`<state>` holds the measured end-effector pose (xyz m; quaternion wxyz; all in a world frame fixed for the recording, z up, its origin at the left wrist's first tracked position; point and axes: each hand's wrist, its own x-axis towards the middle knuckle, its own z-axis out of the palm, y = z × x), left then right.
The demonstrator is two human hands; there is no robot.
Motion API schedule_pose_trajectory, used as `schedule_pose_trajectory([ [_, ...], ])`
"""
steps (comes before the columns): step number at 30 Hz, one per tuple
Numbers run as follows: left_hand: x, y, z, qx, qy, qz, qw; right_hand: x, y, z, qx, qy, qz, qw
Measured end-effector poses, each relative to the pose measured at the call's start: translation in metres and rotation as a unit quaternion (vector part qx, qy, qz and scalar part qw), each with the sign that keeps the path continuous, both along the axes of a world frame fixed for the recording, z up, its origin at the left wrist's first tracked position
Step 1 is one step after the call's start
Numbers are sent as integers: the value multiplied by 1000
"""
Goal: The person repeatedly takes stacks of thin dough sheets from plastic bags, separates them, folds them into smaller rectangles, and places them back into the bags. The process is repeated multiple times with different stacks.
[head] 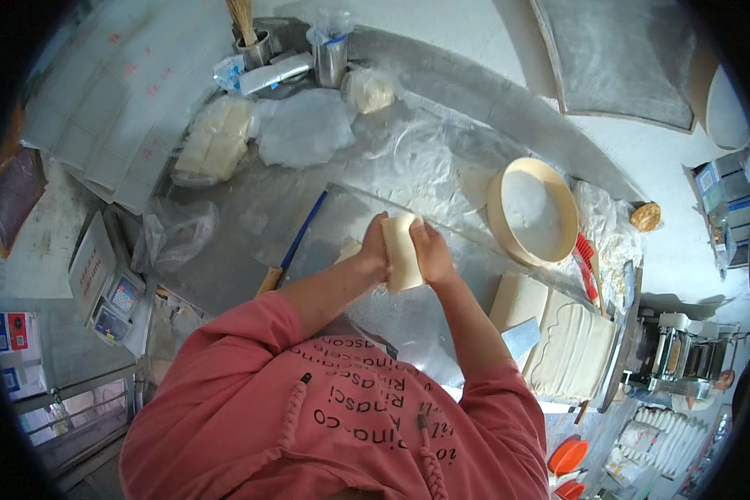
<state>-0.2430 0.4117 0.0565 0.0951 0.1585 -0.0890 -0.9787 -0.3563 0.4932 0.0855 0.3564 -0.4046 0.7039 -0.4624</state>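
Between my two hands, above the floured metal worktop [275, 212], is a thick rectangular stack or slab of pale dough [402, 253]. My left hand [374, 247] grips its left edge, and my right hand [432, 251] holds the right edge with the thumb on top. A scrap of dough [348, 251] lies left of my left wrist. Farther left rests a long blue blade [304, 229] with a wooden handle [269, 280]. Wide folded dough sheets [572, 344] lie to the right, with a metal scraper [521, 337] on them.
A round wooden-rimmed sieve [499, 212] stands at the right beside a red brush [585, 265]. Bagged dough [215, 142], a plastic bag [306, 128] and metal canisters [331, 61] line the back. A crumpled plastic bag [178, 231] lies at the left. A roller machine [681, 356] is at far right.
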Motion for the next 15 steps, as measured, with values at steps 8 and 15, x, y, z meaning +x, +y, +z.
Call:
schedule_pose_trajectory([
  [8, -16, 12, 31, 16, -269, 130, 954, 7, -7, 11, 146, 204, 12, 968],
  [15, -27, 14, 9, 29, -233, 172, 957, -7, -6, -28, -5, 142, 25, 989],
])
